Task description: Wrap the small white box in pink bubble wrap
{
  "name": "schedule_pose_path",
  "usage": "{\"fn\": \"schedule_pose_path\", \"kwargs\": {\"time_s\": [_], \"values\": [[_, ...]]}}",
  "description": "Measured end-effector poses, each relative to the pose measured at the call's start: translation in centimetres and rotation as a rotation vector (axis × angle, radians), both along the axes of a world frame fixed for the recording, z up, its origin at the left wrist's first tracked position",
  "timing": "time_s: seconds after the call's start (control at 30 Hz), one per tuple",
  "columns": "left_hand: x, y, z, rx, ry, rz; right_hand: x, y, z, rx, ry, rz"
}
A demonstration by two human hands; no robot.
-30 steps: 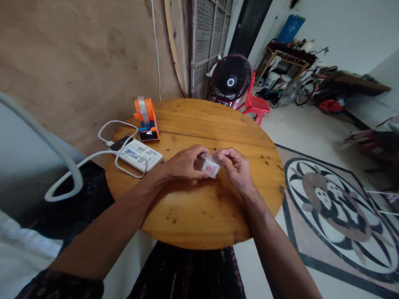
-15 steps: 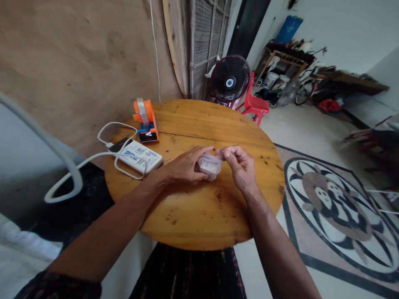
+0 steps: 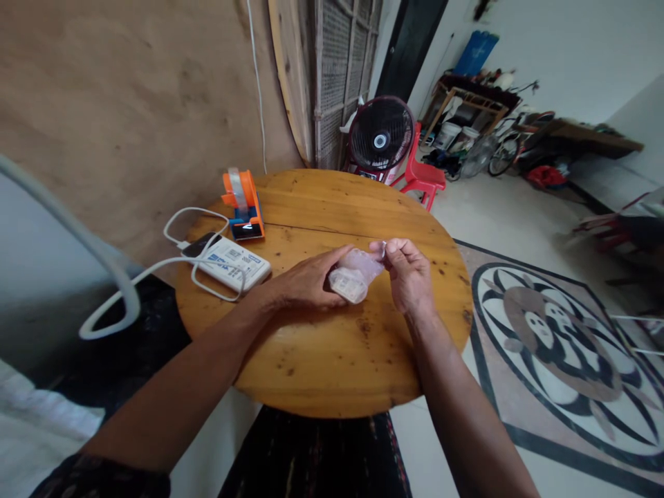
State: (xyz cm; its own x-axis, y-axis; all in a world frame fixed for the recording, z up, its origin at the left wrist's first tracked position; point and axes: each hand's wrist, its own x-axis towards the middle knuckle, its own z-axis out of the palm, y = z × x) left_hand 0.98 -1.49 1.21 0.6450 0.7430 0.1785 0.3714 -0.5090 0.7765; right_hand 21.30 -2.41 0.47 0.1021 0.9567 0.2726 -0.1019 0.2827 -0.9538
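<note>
A small pale block wrapped in a clear plastic bag (image 3: 348, 284) is held over the middle of the round wooden table (image 3: 321, 360). My left hand (image 3: 316, 277) wraps round the bag from its left side, thumb and fingers closed on it. At the bag's upper right, my right hand (image 3: 407, 270) pinches the loose plastic end between thumb and forefinger, and the film stretches between the two hands. What exactly lies inside the bag I cannot make out.
To the left lie a white power bank (image 3: 233, 261) with a looped white cable and an orange tape dispenser (image 3: 245, 204). Beyond the table stand a fan (image 3: 381, 135) and a red plastic chair (image 3: 422, 173). A thick pale cable (image 3: 111, 256) hangs at far left.
My right hand has drawn slightly right, pulling the plastic end out longer. The wrapped block has tilted, and more of its pale face shows.
</note>
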Motion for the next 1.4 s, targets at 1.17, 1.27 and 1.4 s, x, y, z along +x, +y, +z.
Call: {"fn": "schedule_pose_path", "kwargs": {"time_s": [1.17, 1.27, 1.4], "values": [[0.2, 0.9, -1.9, -0.172, -0.115, 0.060, 2.8, 10.2, -0.8, -0.193, 0.036, 0.004], [0.4, 1.2, -2.2, -0.207, -0.141, 0.033, 2.7, 10.3, -0.9, -0.200, 0.045, -0.014], [0.6, 1.6, -2.6, -0.085, -0.094, 0.018, 2.7, 10.3, -1.2, -0.217, 0.050, -0.025]]}}
